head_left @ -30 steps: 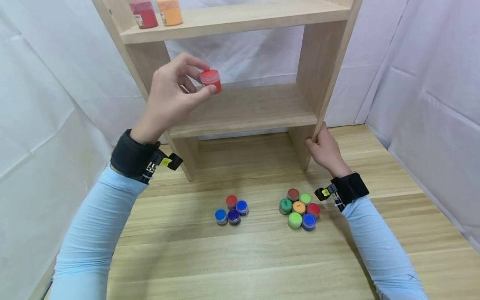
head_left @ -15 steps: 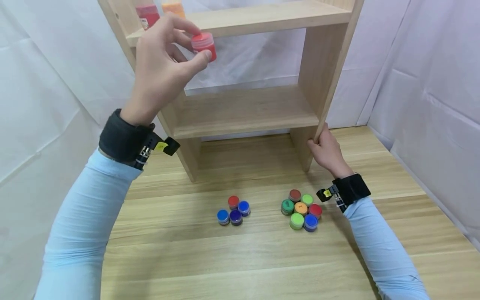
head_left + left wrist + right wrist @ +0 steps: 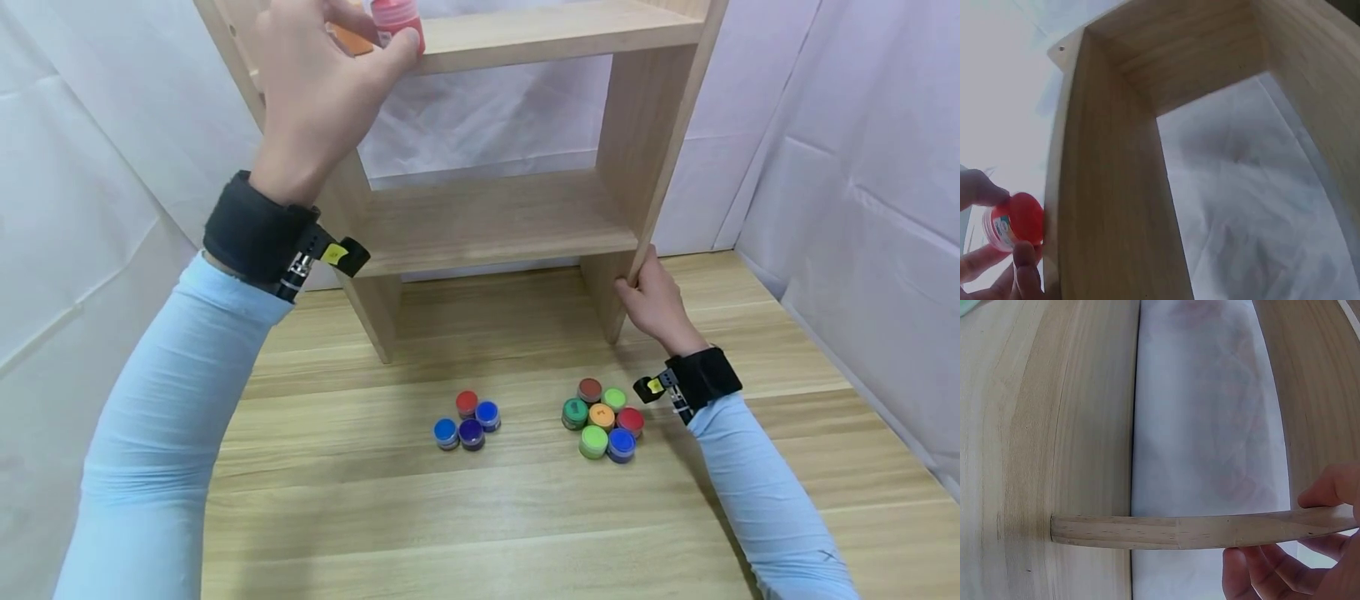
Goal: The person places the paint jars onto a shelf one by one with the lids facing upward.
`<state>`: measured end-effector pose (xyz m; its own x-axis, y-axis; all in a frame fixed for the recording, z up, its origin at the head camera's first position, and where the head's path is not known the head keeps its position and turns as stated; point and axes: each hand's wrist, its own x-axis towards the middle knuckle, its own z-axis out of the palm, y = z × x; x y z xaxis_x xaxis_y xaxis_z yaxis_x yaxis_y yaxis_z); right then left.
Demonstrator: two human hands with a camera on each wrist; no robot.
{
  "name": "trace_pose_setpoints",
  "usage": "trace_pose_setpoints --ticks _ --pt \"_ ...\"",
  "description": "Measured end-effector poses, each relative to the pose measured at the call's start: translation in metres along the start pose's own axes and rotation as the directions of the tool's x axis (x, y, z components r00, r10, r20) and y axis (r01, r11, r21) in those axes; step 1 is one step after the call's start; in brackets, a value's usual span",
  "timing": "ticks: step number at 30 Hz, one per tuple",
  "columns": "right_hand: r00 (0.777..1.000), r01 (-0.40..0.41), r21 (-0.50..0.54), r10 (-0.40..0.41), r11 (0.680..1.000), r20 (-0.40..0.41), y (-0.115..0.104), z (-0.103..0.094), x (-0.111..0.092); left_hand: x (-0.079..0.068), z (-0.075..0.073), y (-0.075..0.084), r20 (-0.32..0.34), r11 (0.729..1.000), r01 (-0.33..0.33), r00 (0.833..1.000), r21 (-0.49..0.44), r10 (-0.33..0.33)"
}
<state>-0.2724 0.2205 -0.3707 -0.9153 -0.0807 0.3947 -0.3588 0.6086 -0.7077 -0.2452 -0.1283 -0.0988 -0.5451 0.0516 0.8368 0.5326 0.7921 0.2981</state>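
Observation:
Pinched between the thumb and fingers of my left hand (image 3: 318,92) is a small red paint jar (image 3: 400,25) with a clear lid rim. The hand is raised in front of the upper shelf board, at its left part. In the left wrist view the red jar (image 3: 1019,220) lies close beside the board's front edge. My right hand (image 3: 654,304) grips the right side panel of the wooden shelf (image 3: 495,221) near its foot. The right wrist view shows the thumb on one face of that panel (image 3: 1147,532) and the fingers on the other.
An orange jar (image 3: 351,40) on the upper board is partly covered by my left hand. On the table (image 3: 450,533) stand two clusters of small paint jars, a left one with a purple jar (image 3: 471,434) and a larger right one around an orange jar (image 3: 602,416). White cloth (image 3: 862,167) hangs around.
My left hand has risen with the red jar, from before the middle opening to the upper board. It now covers the left end of that board. The right hand keeps its grip.

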Motion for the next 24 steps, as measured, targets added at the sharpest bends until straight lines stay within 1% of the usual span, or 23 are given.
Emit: trace_pose_setpoints --ticks 5,10,14,18,22,24 --pt "1.000 -0.002 -0.005 0.002 1.000 0.003 -0.0006 0.0010 -0.0009 0.0024 0.0035 -0.0006 -0.011 0.997 -0.003 1.000 0.082 0.003" --pt "1.000 -0.001 -0.010 0.001 1.000 -0.003 -0.0005 0.0013 -0.0006 0.0018 0.0052 0.0013 -0.023 0.986 -0.006 1.000 0.165 0.010" --pt "1.000 -0.002 -0.017 0.002 1.000 -0.004 0.0002 0.0021 0.0007 0.0017 0.0059 0.0017 -0.028 0.976 -0.032 0.999 0.215 0.039" --pt "1.000 -0.004 -0.020 0.003 1.000 -0.009 0.0006 0.0032 0.0014 0.0014 0.0066 0.0001 -0.012 0.961 -0.064 0.998 0.268 0.070" --pt "1.000 -0.002 -0.017 0.002 1.000 0.000 0.0005 0.0055 0.0018 0.0009 0.0071 -0.0016 0.001 0.949 -0.066 0.998 0.309 0.069" --pt "1.000 0.001 -0.013 0.000 1.000 0.009 0.0003 0.0067 0.0021 0.0013 0.0070 -0.0021 -0.003 0.946 -0.065 0.998 0.319 0.070"
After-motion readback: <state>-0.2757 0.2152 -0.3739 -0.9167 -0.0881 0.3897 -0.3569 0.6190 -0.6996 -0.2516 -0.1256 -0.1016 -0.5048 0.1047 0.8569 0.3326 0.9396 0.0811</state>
